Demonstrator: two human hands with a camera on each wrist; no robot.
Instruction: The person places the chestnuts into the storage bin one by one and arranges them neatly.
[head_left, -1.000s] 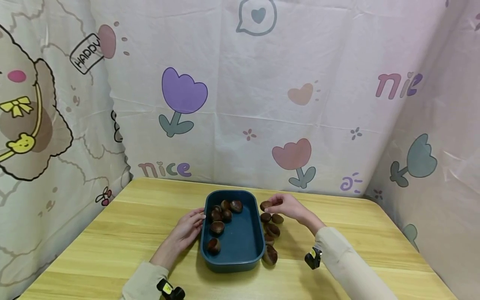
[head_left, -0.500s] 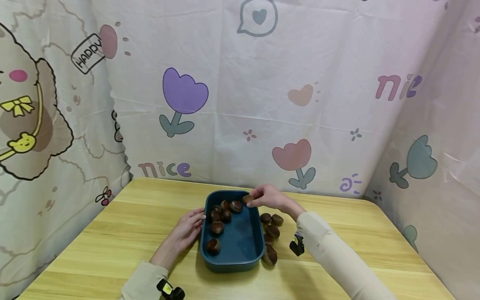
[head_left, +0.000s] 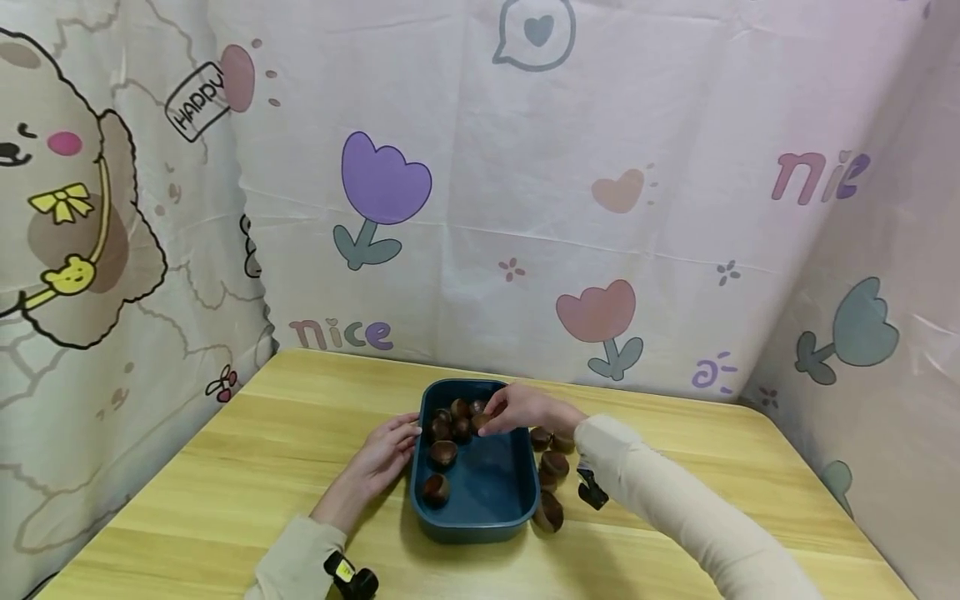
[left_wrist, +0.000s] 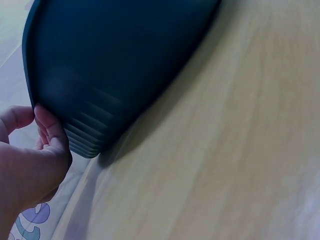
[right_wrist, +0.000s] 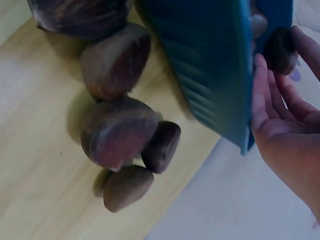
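Observation:
A dark teal rectangular box (head_left: 487,492) stands on the table with several brown chestnuts (head_left: 443,453) along its left side and far end. At the box's left rim, my left hand (head_left: 378,460) holds on; the left wrist view shows its thumb and bent fingertips meeting at the rim edge. Reaching over the right rim, my right hand (head_left: 522,407) pinches a chestnut (right_wrist: 281,54) between thumb and fingers, low inside the far part of the box beside the others. More chestnuts (right_wrist: 119,132) lie on the table against the box's right side.
The wooden table (head_left: 315,417) bears the box and loose chestnuts. Behind it hangs a printed cloth (head_left: 487,183) with tulips and lettering, and cloth walls stand at both sides. A small black camera sits on each wrist.
My right hand has carried a chestnut from the table at the right over the rim and down into the box. My left hand stays at the left rim; the head view has shifted slightly.

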